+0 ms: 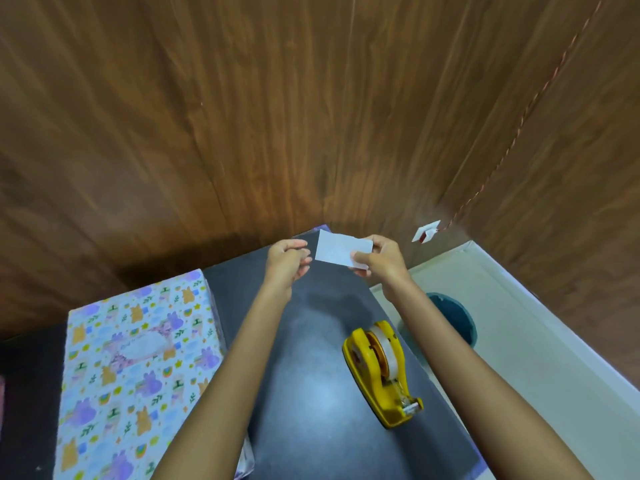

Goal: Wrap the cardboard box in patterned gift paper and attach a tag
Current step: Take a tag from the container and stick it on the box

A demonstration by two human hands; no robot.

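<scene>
Since the box [138, 368] at 8 o'clock is seen fully wrapped, the tagging step is judged to be in hand. The white tag [341, 252] is pinched by the right hand [379, 259] at 12 o'clock. The left hand [287, 259] is curled just beside it, and whether it holds anything cannot be told. Tape from the dispenser [381, 372] at 4 o'clock is probably needed next.

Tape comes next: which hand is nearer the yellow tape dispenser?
Right. The right hand, pinching the white tag, is held beyond the yellow tape dispenser, roughly in line with it. The left hand is by the tag's other end, farther left.
</scene>
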